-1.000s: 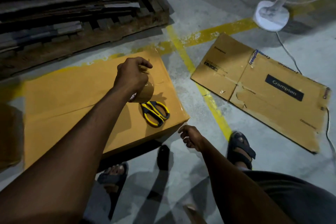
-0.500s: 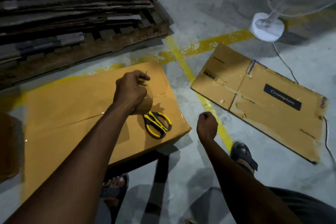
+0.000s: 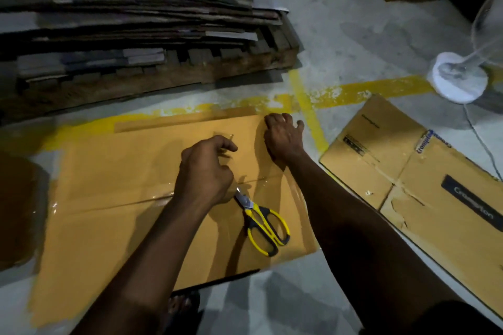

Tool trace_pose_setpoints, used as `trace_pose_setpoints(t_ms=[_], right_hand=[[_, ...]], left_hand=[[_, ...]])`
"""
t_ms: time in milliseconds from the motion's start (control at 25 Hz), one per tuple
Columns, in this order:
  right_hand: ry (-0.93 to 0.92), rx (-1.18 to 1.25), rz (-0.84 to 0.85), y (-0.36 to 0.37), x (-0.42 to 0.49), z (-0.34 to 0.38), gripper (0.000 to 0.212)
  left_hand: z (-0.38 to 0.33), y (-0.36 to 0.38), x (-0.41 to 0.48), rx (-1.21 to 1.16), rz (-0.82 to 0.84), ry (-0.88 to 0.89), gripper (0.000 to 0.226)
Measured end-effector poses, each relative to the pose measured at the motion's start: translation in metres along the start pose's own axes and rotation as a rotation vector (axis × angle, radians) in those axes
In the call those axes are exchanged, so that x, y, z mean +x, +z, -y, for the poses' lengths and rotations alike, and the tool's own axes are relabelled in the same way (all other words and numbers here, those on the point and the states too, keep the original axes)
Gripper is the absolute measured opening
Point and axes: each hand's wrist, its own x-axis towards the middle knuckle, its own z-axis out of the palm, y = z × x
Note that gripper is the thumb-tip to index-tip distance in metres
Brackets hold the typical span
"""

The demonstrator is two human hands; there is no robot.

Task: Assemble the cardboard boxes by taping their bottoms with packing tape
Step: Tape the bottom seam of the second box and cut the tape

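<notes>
Box (image 3: 130, 198) looked light, stiff, tape-slick; I'd grip edges. Right hand (image 3: 284, 136) hooked over its far edge, left hand (image 3: 206, 168) pinching tape (image 3: 224, 135), probably.

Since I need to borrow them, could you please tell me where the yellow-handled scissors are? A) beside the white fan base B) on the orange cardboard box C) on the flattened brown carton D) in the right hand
B: the yellow-handled scissors lie on the orange cardboard box, beside the left hand.
</notes>
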Motion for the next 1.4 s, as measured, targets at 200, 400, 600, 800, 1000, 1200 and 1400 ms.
trace_pose_setpoints(t_ms=[200, 400, 600, 800, 1000, 1200, 1400], right_hand=[[-0.015, -0.053, 0.090, 0.006, 0.046, -0.002, 0.042], [0.277, 0.312, -0.292, 0.007, 0.015, 0.001, 0.043], [0.336, 0.461, -0.145, 0.017, -0.018, 0.010, 0.043], [0.462, 0.789, 0.134, 0.011, 0.004, -0.001, 0.049], [0.536, 0.597, 0.040, 0.002, -0.003, -0.001, 0.052], [0.387, 0.400, -0.070, 0.024, -0.042, 0.033, 0.054], [0.455, 0.578, 0.096, 0.027, -0.070, -0.004, 0.052]], left_hand=[[0.004, -0.001, 0.009, -0.006, 0.026, -0.024, 0.046], [-0.005, 0.005, 0.005, -0.024, 0.077, -0.005, 0.047], [-0.010, 0.003, -0.004, -0.057, 0.082, 0.010, 0.048], [-0.016, 0.003, -0.005, -0.068, 0.087, 0.022, 0.047], [-0.021, 0.004, -0.007, -0.068, 0.076, 0.035, 0.047], [-0.028, 0.007, -0.008, -0.071, 0.069, 0.063, 0.046], [-0.032, 0.000, -0.011, -0.078, 0.049, 0.059, 0.045]])
